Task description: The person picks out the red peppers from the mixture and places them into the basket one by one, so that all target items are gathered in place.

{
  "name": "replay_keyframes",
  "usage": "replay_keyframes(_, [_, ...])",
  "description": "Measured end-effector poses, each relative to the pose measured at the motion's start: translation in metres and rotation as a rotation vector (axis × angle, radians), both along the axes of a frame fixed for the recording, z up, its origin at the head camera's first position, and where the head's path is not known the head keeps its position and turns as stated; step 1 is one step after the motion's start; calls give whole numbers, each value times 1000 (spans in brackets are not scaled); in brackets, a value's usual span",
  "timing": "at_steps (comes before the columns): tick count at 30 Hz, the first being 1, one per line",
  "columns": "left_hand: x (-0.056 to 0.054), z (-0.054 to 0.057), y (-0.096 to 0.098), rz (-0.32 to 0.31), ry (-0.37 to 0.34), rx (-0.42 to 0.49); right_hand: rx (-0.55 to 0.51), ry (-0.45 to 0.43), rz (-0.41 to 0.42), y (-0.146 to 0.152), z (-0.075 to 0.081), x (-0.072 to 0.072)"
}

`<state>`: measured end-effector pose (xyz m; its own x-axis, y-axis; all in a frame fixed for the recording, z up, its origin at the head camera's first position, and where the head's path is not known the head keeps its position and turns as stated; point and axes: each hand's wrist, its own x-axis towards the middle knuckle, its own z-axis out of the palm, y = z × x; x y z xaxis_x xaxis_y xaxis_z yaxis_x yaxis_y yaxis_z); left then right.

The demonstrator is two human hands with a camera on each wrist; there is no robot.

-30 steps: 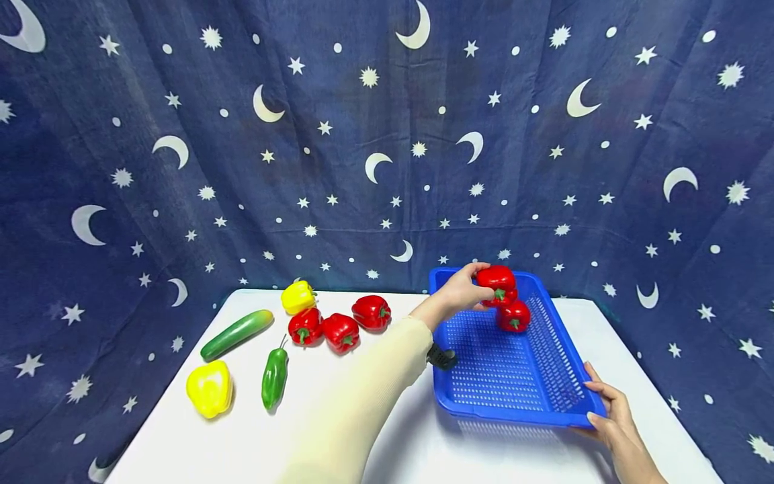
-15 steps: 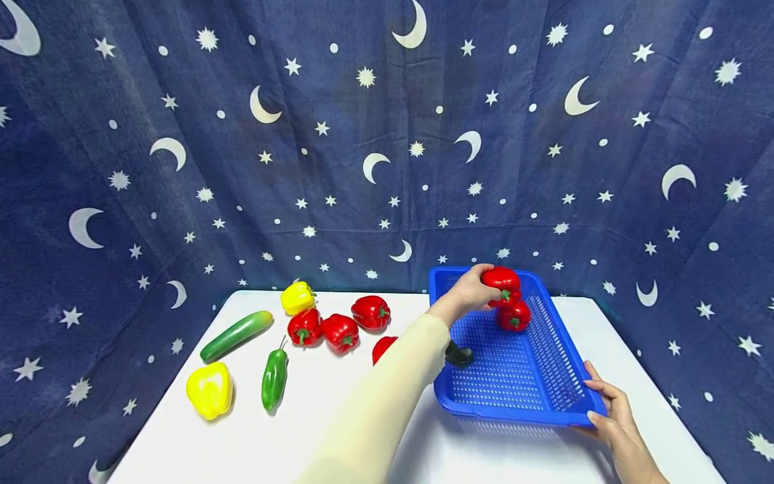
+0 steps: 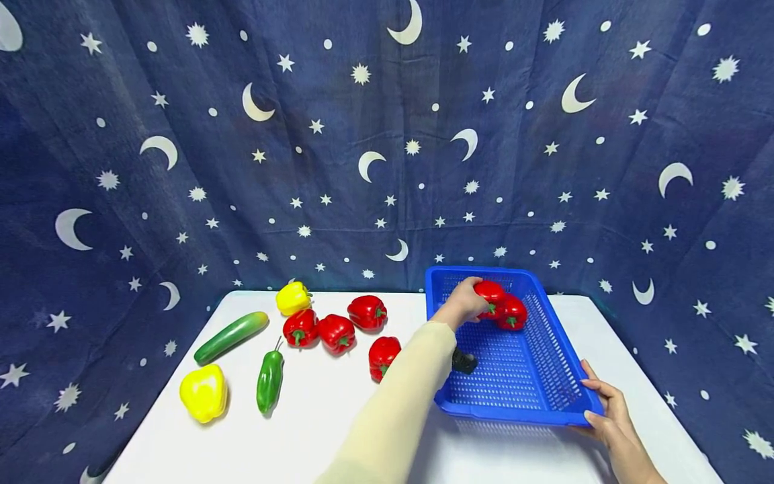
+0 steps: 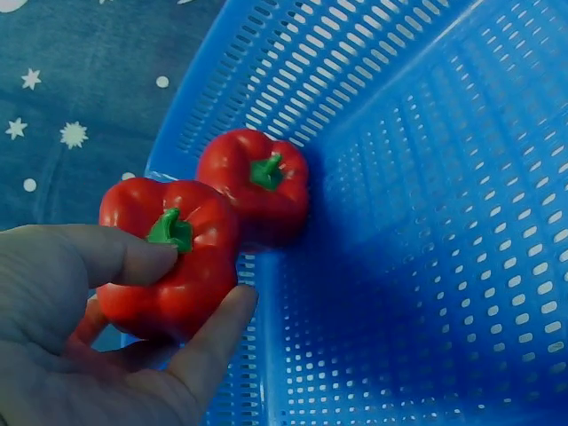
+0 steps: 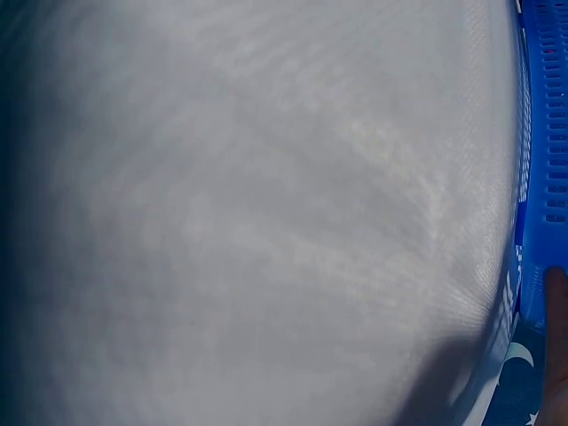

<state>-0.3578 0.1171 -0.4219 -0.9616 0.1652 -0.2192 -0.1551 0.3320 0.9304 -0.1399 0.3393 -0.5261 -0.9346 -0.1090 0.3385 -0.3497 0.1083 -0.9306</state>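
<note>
At the far end of a blue perforated basket (image 3: 498, 411), my left hand (image 3: 464, 302) grips a red bell pepper (image 4: 200, 293). The left wrist view has the thumb over it near the green stem and the fingers along its lower side. Right beside it in the basket lies a second red bell pepper (image 4: 244, 182). My right hand (image 3: 617, 420) holds the basket's near right corner, thumb on the rim and fingers along the outer side. Only a finger (image 5: 556, 346) of that hand shows in the right wrist view.
Left of the basket, a white table (image 3: 314, 430) bears several red bell peppers (image 3: 336, 333), two yellow bell peppers (image 3: 204, 393), a green chili pepper (image 3: 269, 382) and a cucumber-like green vegetable (image 3: 231, 337). A dark starry curtain (image 3: 338, 168) hangs behind.
My left hand has lowered the red bell pepper into the basket, beside the other one. A red bell pepper on the table has come out from behind the sleeve. My right hand stays put.
</note>
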Motion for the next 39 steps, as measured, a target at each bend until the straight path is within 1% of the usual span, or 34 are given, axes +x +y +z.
replay_keyframes(4, [1, -2, 0, 4, 6, -58, 24, -28, -24, -1, 1, 2])
replay_keyframes(8, [5, -1, -3, 13, 31, -125, 56, -53, -47, -3, 3, 3])
replay_keyframes(11, [5, -1, -5, 21, 15, -146, 84, -70, -61, -4, 4, 3])
replay_keyframes(13, [4, -2, -4, 38, -10, -156, 93, -72, -64, -4, 4, 3])
replay_keyframes(18, [0, -6, -3, 73, -67, -189, 46, -21, -32, -4, 2, 2])
replay_keyframes(21, [-1, -9, -3, 56, -71, -208, 26, -7, -19, -3, 1, 3])
replay_keyframes(23, [-1, -12, -2, 38, -66, -214, 26, -6, -19, -2, 0, 3])
replay_keyframes(26, [-2, -15, -3, 27, -58, -207, 17, -7, -20, -2, 1, 3])
replay_keyframes(30, [-3, -20, -4, 43, -59, -183, -2, 1, -8, -2, 1, 2])
replay_keyframes(34, [-3, -24, -4, 52, -65, -160, 16, -7, -16, -2, 2, 2])
replay_keyframes(39, [-4, -25, -6, 48, -53, -183, 49, -16, -43, -3, 3, 2])
